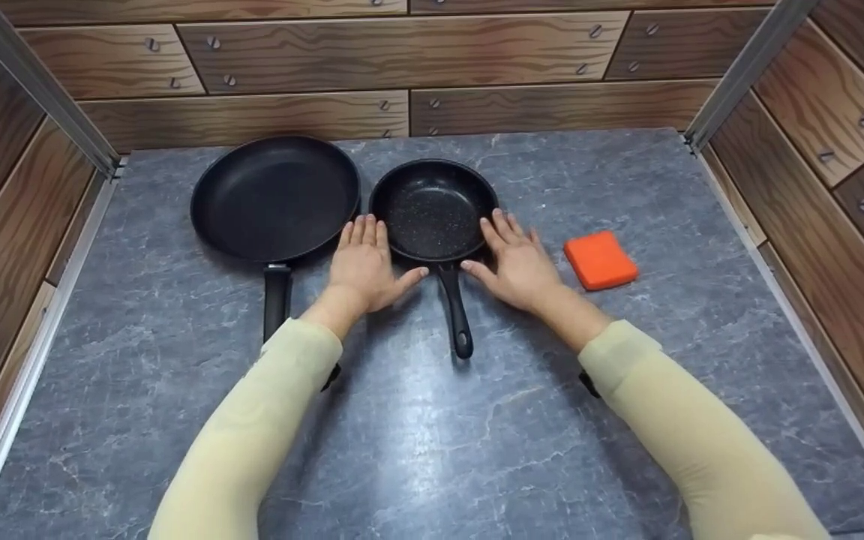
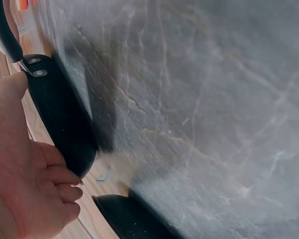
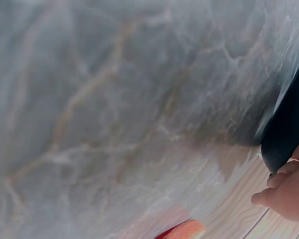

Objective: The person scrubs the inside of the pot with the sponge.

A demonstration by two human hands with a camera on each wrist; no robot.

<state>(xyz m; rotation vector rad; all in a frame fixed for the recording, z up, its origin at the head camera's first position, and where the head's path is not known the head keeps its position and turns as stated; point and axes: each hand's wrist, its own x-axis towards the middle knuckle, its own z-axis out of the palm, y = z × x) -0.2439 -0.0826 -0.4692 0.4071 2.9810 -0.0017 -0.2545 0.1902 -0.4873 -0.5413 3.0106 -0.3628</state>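
Observation:
A small black frying pan (image 1: 436,210) with a speckled inside sits between my two hands, its handle (image 1: 456,315) pointing toward me. On its left edge rests my left hand (image 1: 364,266), fingers straight and thumb stretched toward the handle's base. My right hand (image 1: 518,262) lies against the right edge with fingers extended. The left wrist view shows the small pan's outer side (image 2: 65,114) beside the left palm and fingers. From the right wrist, fingertips appear right at the pan's side wall (image 3: 286,129).
A larger black frying pan (image 1: 276,199) stands left of the small one, its handle partly behind my left forearm. To the right lies an orange sponge-like block (image 1: 601,259). Wood-patterned walls (image 1: 402,52) with metal corner posts enclose the grey marbled tabletop (image 1: 417,450).

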